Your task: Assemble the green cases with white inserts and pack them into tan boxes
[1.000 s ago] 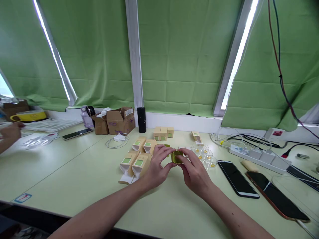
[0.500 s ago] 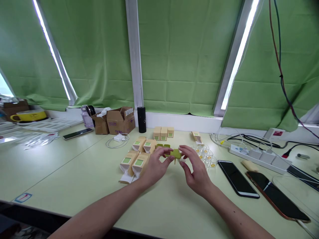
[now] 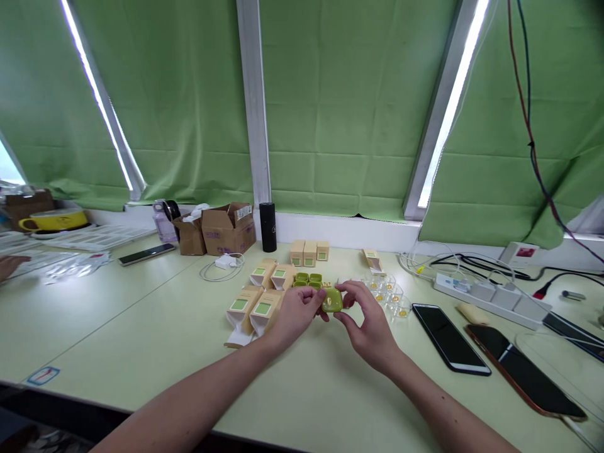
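Note:
Over the middle of the table, both hands hold a small olive-green square piece (image 3: 333, 301) with rounded corners and a pale oval bit on its face. My left hand (image 3: 298, 314) pinches it by the left edge. On the opposite side, the thumb and fingers of my right hand (image 3: 369, 324) close on its right edge. Just behind my left hand sit several similar green square pieces (image 3: 309, 277). Several open cardboard boxes (image 3: 241, 306) with green labels stand left of that hand. Small clear containers (image 3: 392, 294) with yellow inside lie beyond my right hand.
Three closed small boxes (image 3: 309, 253) stand at the back, near a black cylinder (image 3: 268, 226) and a larger carton (image 3: 229, 229). Phones (image 3: 452, 340) and a power strip (image 3: 491, 301) with cables occupy the right. Another person's hand (image 3: 10, 265) shows at the far left edge.
The green piece has been tilted so its flat face with the pale bit now faces me. My hands sank slightly, uncovering the green pieces behind. Another person's hand appeared at far left.

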Tool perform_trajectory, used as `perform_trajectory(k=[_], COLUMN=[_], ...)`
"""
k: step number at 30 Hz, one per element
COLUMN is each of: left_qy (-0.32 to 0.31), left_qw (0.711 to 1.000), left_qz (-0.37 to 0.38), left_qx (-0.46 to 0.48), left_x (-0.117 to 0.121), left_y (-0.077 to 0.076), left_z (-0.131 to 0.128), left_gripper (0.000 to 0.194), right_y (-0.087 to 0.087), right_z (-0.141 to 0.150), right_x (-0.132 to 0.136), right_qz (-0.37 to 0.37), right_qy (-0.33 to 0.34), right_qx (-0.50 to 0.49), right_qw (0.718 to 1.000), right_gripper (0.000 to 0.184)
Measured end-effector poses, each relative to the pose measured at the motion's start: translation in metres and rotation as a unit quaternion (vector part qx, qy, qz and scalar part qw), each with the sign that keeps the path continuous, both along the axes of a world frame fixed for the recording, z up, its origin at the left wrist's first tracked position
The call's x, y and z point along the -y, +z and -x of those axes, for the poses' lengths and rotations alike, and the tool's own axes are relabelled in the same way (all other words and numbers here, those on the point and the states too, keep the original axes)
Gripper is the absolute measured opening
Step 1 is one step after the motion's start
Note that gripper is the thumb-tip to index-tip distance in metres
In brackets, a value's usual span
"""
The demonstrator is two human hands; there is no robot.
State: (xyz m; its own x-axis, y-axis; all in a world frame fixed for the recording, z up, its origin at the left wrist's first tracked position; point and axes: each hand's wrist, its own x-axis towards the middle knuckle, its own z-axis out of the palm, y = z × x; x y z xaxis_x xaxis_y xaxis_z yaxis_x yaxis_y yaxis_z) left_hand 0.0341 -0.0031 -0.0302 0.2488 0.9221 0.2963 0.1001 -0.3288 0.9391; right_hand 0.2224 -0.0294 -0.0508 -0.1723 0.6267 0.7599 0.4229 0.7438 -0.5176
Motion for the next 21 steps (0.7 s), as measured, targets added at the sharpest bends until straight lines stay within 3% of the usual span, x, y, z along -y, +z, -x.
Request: perform_trajectory(k=[4,9,13,21], left_qy=[-0.025,0.000,0.006,-0.022], left_qw=[0.998,0.990,0.976,0.968], left_qz=[-0.050,-0.142,-0.214,-0.237], left_qx=[0.008,-0.006,-0.051,-0.078], left_x=[0.002,0.000,0.001,0.002], left_y=[0.000,-0.005,-0.005,-0.005], left_z=[0.003,0.010,0.012,0.008], left_gripper=[0.056,0.027,0.042,0.059], right_y=[-0.002,-0.007,-0.007,-0.004], right_z=[-0.002,-0.007,-0.009,-0.007], right_x=[-0.005,-0.015,-0.016,-0.012], right_qz=[0.077,0.144,0.182,0.241], right_qy=[0.046,0.119,0.154,0.182], right_qx=[-0.068,-0.164,-0.191,-0.222], right_qw=[0.994,0.969,0.952,0.927], right_gripper=[0.035,0.035,0.041,0.048])
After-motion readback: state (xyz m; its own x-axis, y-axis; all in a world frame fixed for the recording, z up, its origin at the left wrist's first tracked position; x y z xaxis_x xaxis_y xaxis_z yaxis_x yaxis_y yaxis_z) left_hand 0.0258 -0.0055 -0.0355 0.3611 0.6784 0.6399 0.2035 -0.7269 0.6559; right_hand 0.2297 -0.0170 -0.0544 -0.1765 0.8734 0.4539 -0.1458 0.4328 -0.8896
